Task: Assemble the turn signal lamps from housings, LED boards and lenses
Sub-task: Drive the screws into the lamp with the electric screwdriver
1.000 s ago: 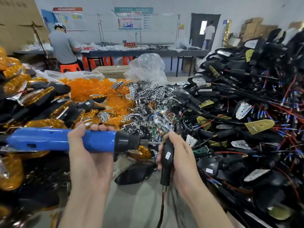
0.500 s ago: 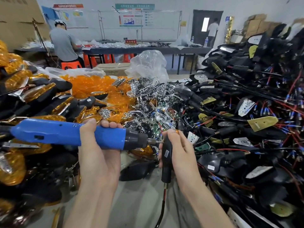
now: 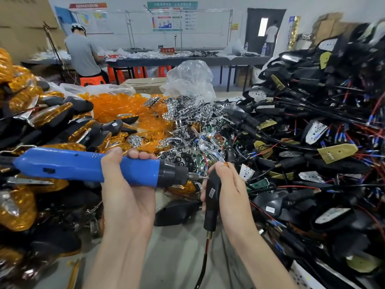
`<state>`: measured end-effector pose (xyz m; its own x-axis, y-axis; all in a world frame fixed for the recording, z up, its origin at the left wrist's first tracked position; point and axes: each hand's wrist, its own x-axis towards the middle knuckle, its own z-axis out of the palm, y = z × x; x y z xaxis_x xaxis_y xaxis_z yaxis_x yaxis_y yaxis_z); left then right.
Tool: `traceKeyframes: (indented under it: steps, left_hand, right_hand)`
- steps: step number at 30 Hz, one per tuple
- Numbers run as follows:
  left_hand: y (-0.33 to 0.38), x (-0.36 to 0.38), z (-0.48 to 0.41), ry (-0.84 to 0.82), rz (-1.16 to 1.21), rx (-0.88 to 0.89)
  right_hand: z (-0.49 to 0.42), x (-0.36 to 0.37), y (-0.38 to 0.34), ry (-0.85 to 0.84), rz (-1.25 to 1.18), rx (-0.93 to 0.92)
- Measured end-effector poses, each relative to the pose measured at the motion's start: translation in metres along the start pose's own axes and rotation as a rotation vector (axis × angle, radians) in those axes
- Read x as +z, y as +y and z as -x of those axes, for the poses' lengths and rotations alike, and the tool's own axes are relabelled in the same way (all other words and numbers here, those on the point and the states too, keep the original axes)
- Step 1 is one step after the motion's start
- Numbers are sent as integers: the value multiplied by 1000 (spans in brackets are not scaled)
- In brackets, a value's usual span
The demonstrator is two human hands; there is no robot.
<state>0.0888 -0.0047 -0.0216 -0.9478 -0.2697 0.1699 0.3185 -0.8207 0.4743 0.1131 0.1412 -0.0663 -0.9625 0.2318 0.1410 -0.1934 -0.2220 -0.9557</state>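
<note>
Centrally, left hand (image 3: 125, 197) tight round blue screwdriver (image 3: 73, 165), right hand (image 3: 231, 195) tight round black lamp housing (image 3: 212, 195).

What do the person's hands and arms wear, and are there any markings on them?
The left hand and the right hand are bare: no gloves, no ring in view. The left forearm and the right forearm are uncovered to the picture's lower edge; no sleeve, watch or bracelet shows.

driver (image 3: 83, 166) blue/blk tip | lenses (image 3: 116, 107) amber | housings (image 3: 312, 113) blk
</note>
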Motion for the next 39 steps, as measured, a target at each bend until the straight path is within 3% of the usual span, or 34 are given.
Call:
traceKeyframes:
  steps: [18, 27, 34, 39]
  left_hand:
    - [-3, -1, 0, 60, 10, -12]
    - [-3, -1, 3, 126, 75, -82]
    - [-4, -1, 4, 217, 82, -90]
    - [2, 3, 14, 324, 92, -152]
  right_hand:
    - [3, 3, 5, 17, 124, -97]
    - [6, 1, 5, 57, 243, -299]
    - [7, -1, -2, -5, 308, -361]
    - [9, -7, -7, 30, 408, -546]
